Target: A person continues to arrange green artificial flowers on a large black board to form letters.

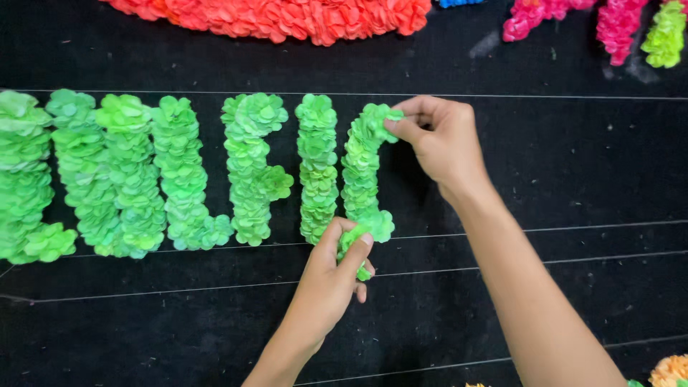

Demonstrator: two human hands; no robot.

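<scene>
Beside open black board (573,165), right hand (444,143) pinches curved letter's (360,168) tip (left hand (333,276) grips tufts (351,244)).

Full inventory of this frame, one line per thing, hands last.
Board: one, black, fills the view.
White lines: several, thin, running across the board.
Green ruffled shapes: about seven, green, in a row at left and centre.
Red ruffled mass: one, red-orange, top edge.
Pink shapes: two, pink, top right.
Lime shape: one, yellow-green, top right corner.
Orange tuft: one, orange, bottom right corner.
Green tufts: small bunch, green, in left hand.
Left hand: holds the tufts, bottom centre.
Right hand: pinches the top of the last green shape.
</scene>
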